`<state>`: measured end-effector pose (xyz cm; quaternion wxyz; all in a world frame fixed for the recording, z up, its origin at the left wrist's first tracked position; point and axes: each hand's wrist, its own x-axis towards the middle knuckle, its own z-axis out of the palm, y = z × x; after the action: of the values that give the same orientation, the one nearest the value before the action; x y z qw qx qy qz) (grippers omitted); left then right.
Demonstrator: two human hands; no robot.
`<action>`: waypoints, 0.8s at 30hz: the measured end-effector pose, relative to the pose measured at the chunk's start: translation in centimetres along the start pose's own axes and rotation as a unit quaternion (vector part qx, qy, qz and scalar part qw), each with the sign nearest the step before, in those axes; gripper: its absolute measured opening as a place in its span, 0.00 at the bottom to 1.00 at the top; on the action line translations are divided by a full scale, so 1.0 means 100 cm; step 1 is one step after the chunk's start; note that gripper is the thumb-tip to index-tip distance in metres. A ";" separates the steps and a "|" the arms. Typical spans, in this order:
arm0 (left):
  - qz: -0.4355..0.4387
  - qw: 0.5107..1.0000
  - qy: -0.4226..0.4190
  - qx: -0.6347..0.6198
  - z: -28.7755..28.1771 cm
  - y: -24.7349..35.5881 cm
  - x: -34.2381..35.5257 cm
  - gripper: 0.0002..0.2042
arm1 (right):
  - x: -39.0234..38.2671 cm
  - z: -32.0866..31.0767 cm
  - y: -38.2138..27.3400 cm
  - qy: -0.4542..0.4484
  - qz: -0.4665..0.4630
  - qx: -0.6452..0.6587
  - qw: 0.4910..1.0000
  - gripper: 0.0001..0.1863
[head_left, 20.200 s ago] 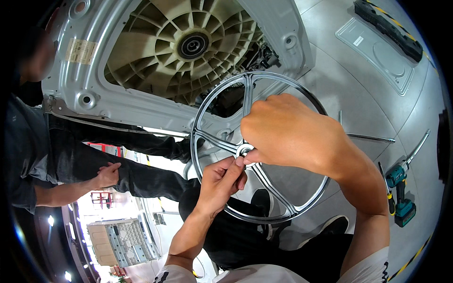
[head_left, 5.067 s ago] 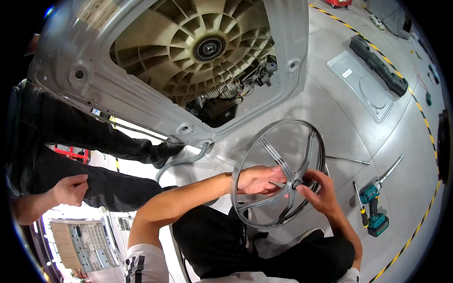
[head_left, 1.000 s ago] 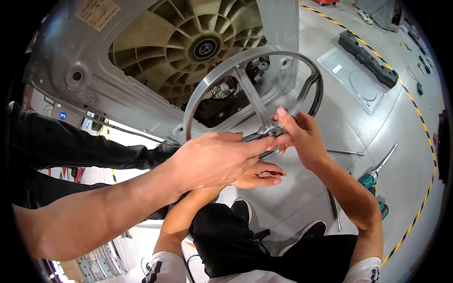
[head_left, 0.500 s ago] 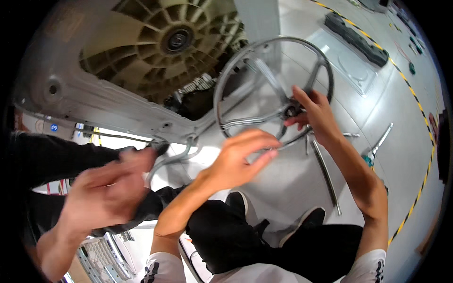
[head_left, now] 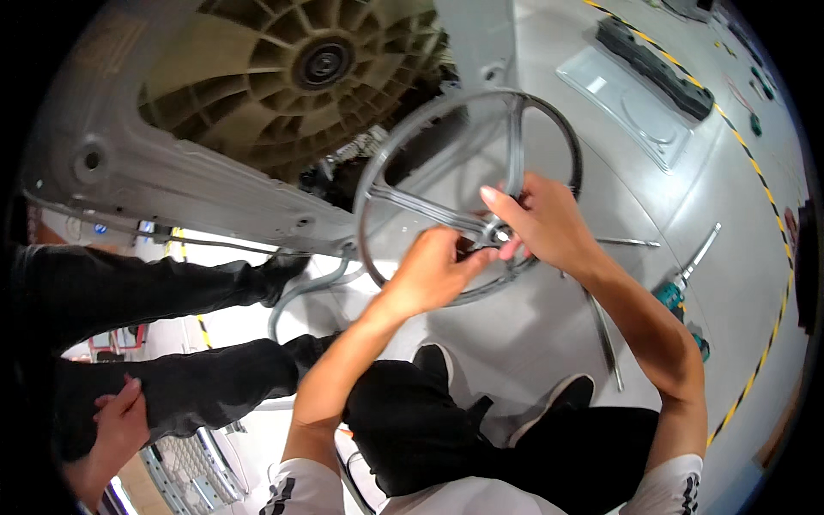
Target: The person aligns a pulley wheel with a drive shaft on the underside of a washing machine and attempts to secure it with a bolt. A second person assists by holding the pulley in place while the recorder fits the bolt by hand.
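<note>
A large spoked metal pulley wheel (head_left: 421,206) is held tilted in front of me, beside the open back of a grey washing machine cabinet (head_left: 206,180). My right hand (head_left: 548,221) is closed on the wheel close to its hub, thumb over a spoke. Curled in from the other side, my left hand (head_left: 438,268) grips at the hub too, its fingertips close to my right fingers. Whether a small part sits between the fingertips is hidden. Inside the cabinet shows the ribbed round tub (head_left: 249,94) with a bearing (head_left: 324,62) at its centre.
Metal rods (head_left: 608,343) and a teal power tool (head_left: 669,293) lie on the floor to the right. Farther back are a grey panel (head_left: 631,112) and a long black block (head_left: 657,73). A co-worker's legs (head_left: 172,296) and hand (head_left: 120,425) are at left; a grey hose (head_left: 296,296) curves nearby.
The wheel has turned and shifted left and slightly down. My left hand has closed in at the hub, and my right hand moved toward it. The co-worker's hand has drawn back.
</note>
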<state>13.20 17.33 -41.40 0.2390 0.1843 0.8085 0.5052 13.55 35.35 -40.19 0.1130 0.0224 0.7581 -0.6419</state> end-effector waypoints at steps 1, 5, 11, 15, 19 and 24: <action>0.008 0.991 -0.010 -0.135 0.002 -0.012 0.000 0.15 | 0.000 0.004 -0.002 0.004 -0.016 -0.012 1.000 0.22; 0.000 0.986 0.001 -0.168 0.000 -0.017 0.001 0.10 | -0.001 0.011 -0.004 0.019 -0.021 -0.052 0.998 0.19; -0.029 0.982 0.053 -0.177 -0.004 -0.012 -0.001 0.06 | -0.001 0.012 -0.002 0.036 -0.103 -0.120 0.987 0.19; -0.027 0.971 0.056 -0.230 -0.009 -0.019 -0.001 0.07 | -0.001 0.012 0.010 0.088 -0.224 -0.103 0.965 0.15; -0.041 0.952 0.060 -0.298 -0.013 -0.021 -0.002 0.08 | -0.003 0.012 0.015 0.053 -0.298 -0.176 0.937 0.12; -0.046 0.936 0.076 -0.341 -0.013 -0.021 -0.004 0.08 | -0.003 0.018 0.024 0.065 -0.351 -0.238 0.903 0.09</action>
<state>12.63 15.25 -42.71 0.2484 0.0158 0.6113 0.7512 14.55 34.03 -42.76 -0.1670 -0.2314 0.8527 -0.4376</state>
